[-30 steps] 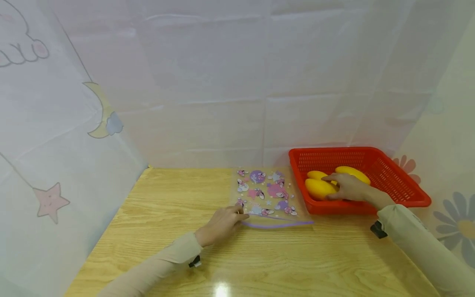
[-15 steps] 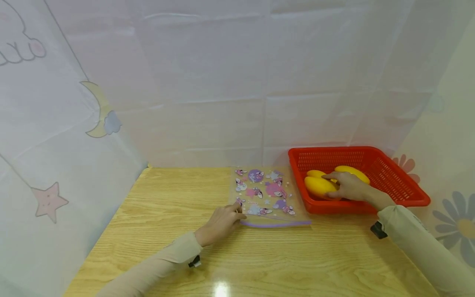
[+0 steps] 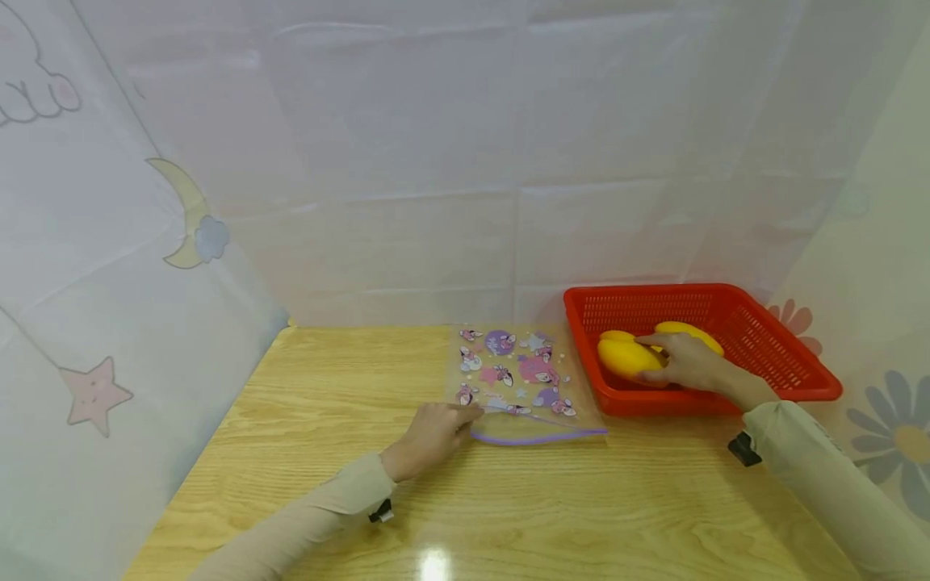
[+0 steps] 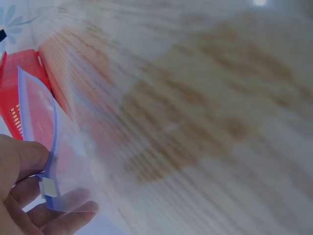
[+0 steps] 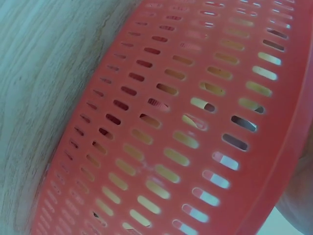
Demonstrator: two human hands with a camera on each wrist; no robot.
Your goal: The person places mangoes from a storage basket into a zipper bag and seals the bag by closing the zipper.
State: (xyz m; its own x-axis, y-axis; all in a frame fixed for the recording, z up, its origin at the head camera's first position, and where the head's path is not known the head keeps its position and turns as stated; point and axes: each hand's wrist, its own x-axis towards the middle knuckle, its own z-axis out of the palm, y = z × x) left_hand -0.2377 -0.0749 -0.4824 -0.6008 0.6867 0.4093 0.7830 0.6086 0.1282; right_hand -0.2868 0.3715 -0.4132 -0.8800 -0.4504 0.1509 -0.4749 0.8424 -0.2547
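Observation:
A clear zip bag (image 3: 501,367) printed with pink and purple cartoon figures lies on the wooden table, its purple-edged mouth toward me and slightly parted. My left hand (image 3: 434,436) pinches the left corner of that mouth. In the left wrist view, the thumb (image 4: 32,156) is by the pale slider (image 4: 49,187) and other fingers show through the plastic. In the red basket (image 3: 734,407), my right hand (image 3: 686,363) grips a smooth yellow mango (image 3: 626,357) from its right side. The basket's slotted wall hides most of that hand in the right wrist view.
Two more yellow mangoes, one at the back left (image 3: 616,335) and one behind the right hand (image 3: 693,332), lie in the basket. The basket stands right of the bag, near the back wall sheet (image 3: 407,242). Bare table (image 3: 341,387) extends left of the bag.
The bag's mouth has parted a little more as the left fingers shifted at its corner. The gripped mango has tilted and shifted slightly, with the right hand still on it.

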